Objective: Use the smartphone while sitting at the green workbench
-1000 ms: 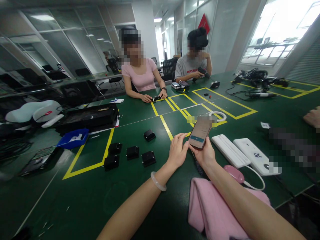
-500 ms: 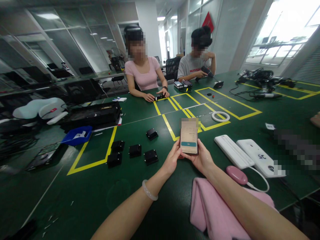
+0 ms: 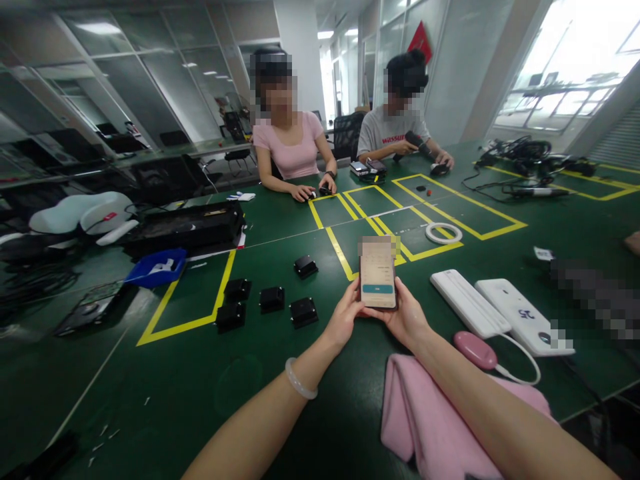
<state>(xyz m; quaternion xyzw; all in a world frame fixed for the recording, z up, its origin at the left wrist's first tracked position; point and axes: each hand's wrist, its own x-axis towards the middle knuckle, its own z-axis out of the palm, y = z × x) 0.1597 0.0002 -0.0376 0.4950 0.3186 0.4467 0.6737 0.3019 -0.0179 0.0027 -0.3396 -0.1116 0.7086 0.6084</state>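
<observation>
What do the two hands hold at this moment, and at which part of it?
Both hands hold one smartphone, upright, by its lower end: the left hand at the lower left edge, the right hand at the lower right edge.

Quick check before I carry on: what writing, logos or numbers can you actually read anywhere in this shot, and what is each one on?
"SC": dark mark on the right-hand white device, read uncertainly.
"wassu...": red print on the grey T-shirt, partly hidden.
Phone, held by the left hand and right hand: top blurred, teal bar too small to read.
Red wall sign: nothing legible.
</observation>
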